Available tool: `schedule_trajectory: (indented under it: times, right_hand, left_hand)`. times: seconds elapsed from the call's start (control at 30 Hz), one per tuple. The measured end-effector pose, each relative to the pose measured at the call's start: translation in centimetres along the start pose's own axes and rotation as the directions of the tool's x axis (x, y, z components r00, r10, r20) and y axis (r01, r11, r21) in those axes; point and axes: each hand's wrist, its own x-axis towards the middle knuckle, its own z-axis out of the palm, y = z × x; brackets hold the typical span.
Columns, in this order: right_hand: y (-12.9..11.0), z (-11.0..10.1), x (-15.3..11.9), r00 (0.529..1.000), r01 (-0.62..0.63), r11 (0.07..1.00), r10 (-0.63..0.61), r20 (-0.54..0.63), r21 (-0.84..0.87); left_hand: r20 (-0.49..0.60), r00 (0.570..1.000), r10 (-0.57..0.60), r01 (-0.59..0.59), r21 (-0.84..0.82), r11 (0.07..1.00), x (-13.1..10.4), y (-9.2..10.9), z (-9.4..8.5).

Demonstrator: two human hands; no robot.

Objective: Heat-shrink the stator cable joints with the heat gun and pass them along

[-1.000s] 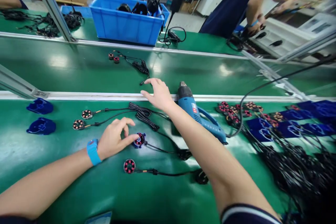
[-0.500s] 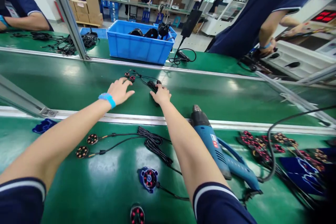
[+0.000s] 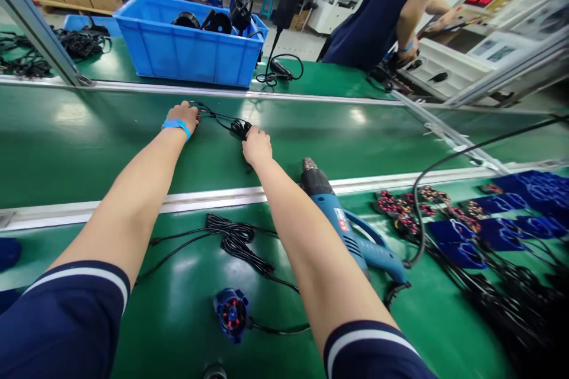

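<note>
On the far green strip, my left hand (image 3: pixel 182 118) has its fingers closed over the small round motor coils, which it mostly hides; a bit of red shows at its edge. My right hand (image 3: pixel 258 145) is closed on the bundled black cable (image 3: pixel 240 127) joined to those coils. Closer to me lies another coiled black cable (image 3: pixel 237 240), its left ends passing under my left forearm. A coil in a blue housing (image 3: pixel 232 312) sits below it on the green bench. Right of my right forearm rests a blue heat gun (image 3: pixel 340 216), nozzle pointing away.
A blue crate (image 3: pixel 191 50) with black parts stands beyond the strip. At right lie a pile of red and copper coils (image 3: pixel 400 210), blue pieces (image 3: pixel 457 243) and black cables. A co-worker's arm (image 3: pixel 411 23) works at a white tray (image 3: pixel 462 77). Metal rails (image 3: pixel 222 196) cross the bench.
My left hand has reached forward and closed over the two coils. My right hand has closed on the cable bundle. The view has shifted toward the right.
</note>
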Motion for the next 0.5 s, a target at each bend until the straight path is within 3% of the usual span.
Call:
schedule_trajectory:
  times: [0.3,0.5]
  right_hand:
    - [0.3,-1.1,-1.5,0.997,0.043,0.999,-0.041,0.066,-0.029]
    - [0.1,-2.6,-4.1,0.993,0.067,0.995,-0.059,0.102,-0.076]
  left_hand:
    - [0.024,0.997,-0.077,0.078,-0.028,0.997,1.6,-0.3,0.2]
    - [0.045,0.999,0.018,-0.014,-0.1,0.995,0.6,0.5,-1.5]
